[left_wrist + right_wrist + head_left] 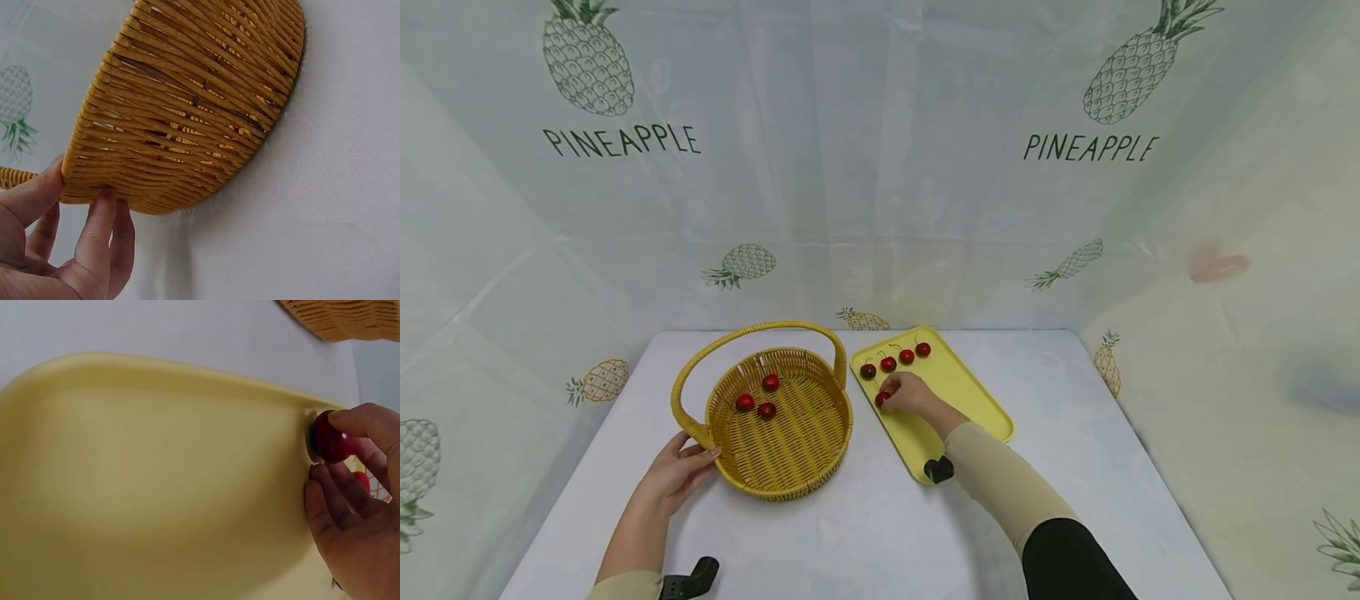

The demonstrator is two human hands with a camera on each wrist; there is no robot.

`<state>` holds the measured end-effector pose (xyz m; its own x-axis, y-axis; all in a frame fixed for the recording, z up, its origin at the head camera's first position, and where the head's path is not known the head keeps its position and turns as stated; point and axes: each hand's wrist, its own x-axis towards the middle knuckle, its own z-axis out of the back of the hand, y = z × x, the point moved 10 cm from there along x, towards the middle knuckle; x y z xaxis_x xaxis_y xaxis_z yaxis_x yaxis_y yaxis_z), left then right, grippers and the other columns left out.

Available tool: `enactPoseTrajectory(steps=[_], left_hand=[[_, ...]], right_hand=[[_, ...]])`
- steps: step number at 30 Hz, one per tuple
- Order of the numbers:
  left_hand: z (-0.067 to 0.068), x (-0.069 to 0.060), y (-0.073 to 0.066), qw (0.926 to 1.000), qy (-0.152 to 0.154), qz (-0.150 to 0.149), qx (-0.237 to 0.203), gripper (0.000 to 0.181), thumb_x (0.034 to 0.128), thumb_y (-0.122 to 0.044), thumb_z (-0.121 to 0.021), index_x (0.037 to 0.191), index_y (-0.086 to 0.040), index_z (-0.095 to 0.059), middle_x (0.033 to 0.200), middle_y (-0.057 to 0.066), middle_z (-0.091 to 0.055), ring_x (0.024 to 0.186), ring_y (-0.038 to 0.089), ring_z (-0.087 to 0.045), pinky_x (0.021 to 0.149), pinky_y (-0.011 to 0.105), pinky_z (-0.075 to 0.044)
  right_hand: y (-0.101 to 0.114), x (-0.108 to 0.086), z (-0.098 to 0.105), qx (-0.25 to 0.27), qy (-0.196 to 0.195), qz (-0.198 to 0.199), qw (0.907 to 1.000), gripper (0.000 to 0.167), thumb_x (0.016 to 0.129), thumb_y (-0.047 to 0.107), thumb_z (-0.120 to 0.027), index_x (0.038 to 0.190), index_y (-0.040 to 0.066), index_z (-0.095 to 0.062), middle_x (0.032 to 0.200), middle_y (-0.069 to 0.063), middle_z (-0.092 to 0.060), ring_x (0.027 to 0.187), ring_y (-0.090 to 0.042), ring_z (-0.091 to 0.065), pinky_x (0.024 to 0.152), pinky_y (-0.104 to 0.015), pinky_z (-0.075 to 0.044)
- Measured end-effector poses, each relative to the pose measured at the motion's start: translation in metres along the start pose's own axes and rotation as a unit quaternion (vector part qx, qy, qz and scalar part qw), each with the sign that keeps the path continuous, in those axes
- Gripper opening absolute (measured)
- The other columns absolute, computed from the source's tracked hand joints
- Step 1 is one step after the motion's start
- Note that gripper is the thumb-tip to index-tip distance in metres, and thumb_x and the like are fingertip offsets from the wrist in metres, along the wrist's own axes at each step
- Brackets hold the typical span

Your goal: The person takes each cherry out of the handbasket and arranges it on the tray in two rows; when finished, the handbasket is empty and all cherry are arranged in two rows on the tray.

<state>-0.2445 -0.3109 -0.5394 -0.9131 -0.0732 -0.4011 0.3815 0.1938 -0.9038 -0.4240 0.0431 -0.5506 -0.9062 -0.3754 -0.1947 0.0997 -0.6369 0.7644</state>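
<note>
I judge this picking: right hand [910, 392] pinches a cherry [882, 400] at tray's [947, 375] nine o'clock, left hand [677, 473] grips basket [187, 119], next needing a lift.

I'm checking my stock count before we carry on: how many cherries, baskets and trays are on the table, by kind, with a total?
8 cherries: 3 in the basket, 4 lying on the tray, 1 pinched in the right hand
1 basket
1 tray
Total: 10
</note>
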Motion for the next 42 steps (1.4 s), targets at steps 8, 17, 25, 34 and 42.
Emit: enactPoseTrajectory(steps=[8,17,25,34,42], left_hand=[[0.001,0.001,0.002,1.0,-0.004,0.0,-0.007,0.09,0.0925,0.003,-0.063,0.156,-0.009,-0.001,0.146,0.031,-0.023,0.095,0.011,-0.064,0.091,0.031,-0.053],[0.0,0.002,0.0,1.0,0.005,-0.006,-0.005,0.088,0.0929,0.003,-0.062,0.156,-0.007,-0.001,0.145,0.031,-0.024,0.097,0.012,-0.064,0.091,0.031,-0.052],[0.001,0.001,0.001,1.0,-0.001,0.0,-0.003,0.086,0.0923,0.003,-0.063,0.155,-0.007,-0.005,0.142,0.029,-0.03,0.095,0.012,-0.064,0.089,0.031,-0.053],[0.001,0.0,0.0,1.0,0.0,0.0,-0.01,0.086,0.0921,0.004,-0.062,0.155,-0.006,-0.005,0.136,0.026,-0.036,0.095,0.013,-0.065,0.088,0.03,-0.054],[0.001,0.0,0.001,1.0,0.001,-0.002,-0.007,0.085,0.0922,0.004,-0.062,0.154,-0.006,-0.006,0.134,0.024,-0.039,0.095,0.013,-0.065,0.088,0.03,-0.054]], right_hand=[[-0.001,0.003,-0.003,-0.02,0.013,-0.005,0.9997,0.02,0.079,0.006,-0.078,0.097,0.008,-0.068,0.088,-0.003,-0.06,0.079,-0.018,-0.054,0.066,-0.027,-0.049],[0.001,0.003,-0.001,-0.02,0.028,-0.012,0.9993,0.02,0.08,0.007,-0.078,0.098,0.01,-0.068,0.092,-0.002,-0.062,0.082,-0.018,-0.055,0.071,-0.027,-0.051],[0.026,-0.009,0.015,-0.023,0.029,0.006,0.9993,0.024,0.081,0.008,-0.076,0.105,0.007,-0.069,0.101,-0.004,-0.062,0.087,-0.02,-0.056,0.075,-0.031,-0.051],[0.074,-0.024,0.012,-0.038,0.092,0.084,0.9915,0.032,0.084,0.005,-0.075,0.114,0.001,-0.066,0.113,-0.015,-0.063,0.087,-0.021,-0.061,0.074,-0.031,-0.054],[0.112,-0.04,-0.009,-0.047,0.142,0.123,0.9811,0.034,0.083,0.004,-0.076,0.116,0.003,-0.067,0.11,-0.014,-0.064,0.081,-0.019,-0.058,0.069,-0.032,-0.056]])
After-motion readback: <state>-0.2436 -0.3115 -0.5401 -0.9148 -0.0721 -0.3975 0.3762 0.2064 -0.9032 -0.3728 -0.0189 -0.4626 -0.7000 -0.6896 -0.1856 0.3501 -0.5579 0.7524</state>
